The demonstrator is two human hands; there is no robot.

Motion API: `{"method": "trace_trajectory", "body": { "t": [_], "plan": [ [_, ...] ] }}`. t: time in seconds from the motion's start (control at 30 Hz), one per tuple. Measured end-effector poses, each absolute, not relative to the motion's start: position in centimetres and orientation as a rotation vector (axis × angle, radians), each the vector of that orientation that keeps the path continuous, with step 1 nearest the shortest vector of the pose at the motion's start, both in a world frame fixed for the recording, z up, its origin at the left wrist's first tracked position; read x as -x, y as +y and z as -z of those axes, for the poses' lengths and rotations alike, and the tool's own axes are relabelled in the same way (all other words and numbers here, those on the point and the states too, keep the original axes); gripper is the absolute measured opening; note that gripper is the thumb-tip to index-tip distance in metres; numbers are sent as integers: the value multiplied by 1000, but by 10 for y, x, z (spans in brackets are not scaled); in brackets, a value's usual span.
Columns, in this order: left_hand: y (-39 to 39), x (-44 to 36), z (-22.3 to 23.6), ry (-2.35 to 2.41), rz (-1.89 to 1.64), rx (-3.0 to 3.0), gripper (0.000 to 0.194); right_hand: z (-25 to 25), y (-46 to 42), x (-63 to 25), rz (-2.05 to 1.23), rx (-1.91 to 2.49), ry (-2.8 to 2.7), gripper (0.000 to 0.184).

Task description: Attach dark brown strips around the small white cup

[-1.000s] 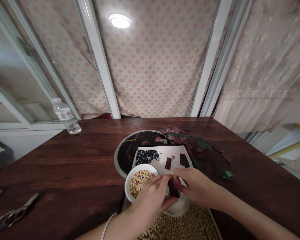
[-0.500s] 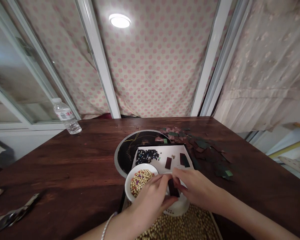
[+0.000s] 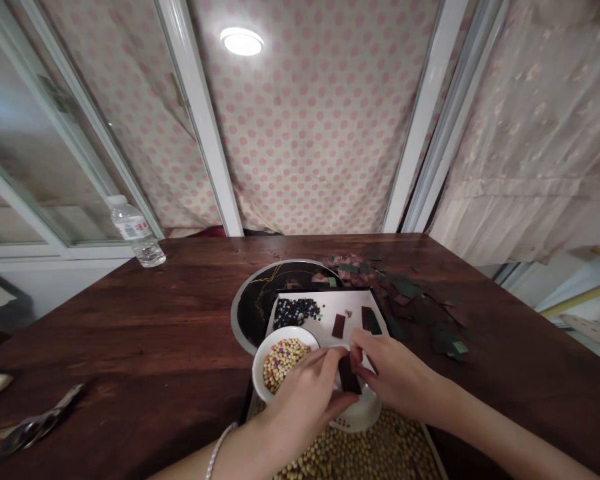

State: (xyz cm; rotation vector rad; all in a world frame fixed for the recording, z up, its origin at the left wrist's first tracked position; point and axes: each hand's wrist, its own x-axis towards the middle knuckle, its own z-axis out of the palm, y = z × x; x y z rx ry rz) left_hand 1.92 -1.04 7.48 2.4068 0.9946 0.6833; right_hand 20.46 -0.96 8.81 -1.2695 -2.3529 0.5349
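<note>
Both hands are drifting only slightly rightward with the whole view since the earlier frame, and the dark rectangular strip [image 3: 349, 375] is travelling with them. It is sitting between the hands, just right of a white bowl [image 3: 275, 341] of soybeans and small coloured beads [image 3: 281, 367]. The left hand [image 3: 304, 400], wearing a thin white bracelet [image 3: 219, 443], is keeping its fingers pressed together, their tips closing on the strip's left edge. The right hand [image 3: 400, 377] is bunching its fingers and pinching the strip's upper right side. Beyond them, a black-edged white card [image 3: 353, 308] is holding a heap of dark beads [image 3: 296, 312] and two more dark strips [image 3: 339, 325]. Dark and pinkish paper scraps [image 3: 405, 289] are lying across the wooden table [image 3: 130, 313], while loose soybeans [image 3: 360, 453] are filling a tray beneath the hands.
</note>
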Motion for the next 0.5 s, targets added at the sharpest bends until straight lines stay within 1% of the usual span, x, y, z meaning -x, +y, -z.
{"method": "trace_trajectory", "body": {
  "t": [0.07,0.13,0.27,0.4,0.5],
  "plan": [
    [-10,-19,-75,999,-666,-2408,36,-88,-11,-205,-591,1217,-2393,16],
    [-10,-19,-74,997,-656,-2417,35,-88,-11,-204,-577,1216,-2407,15],
    [-10,-19,-73,998,-673,-2419,43,-85,-10,-202,-450,1287,-2357,13],
    [-11,-19,-73,1005,-645,-2430,37,-88,-13,-202,-596,1190,-2393,15],
    [-11,-19,-73,1006,-672,-2458,40,-96,-13,-206,-574,1244,-2323,16]
  ]
}}
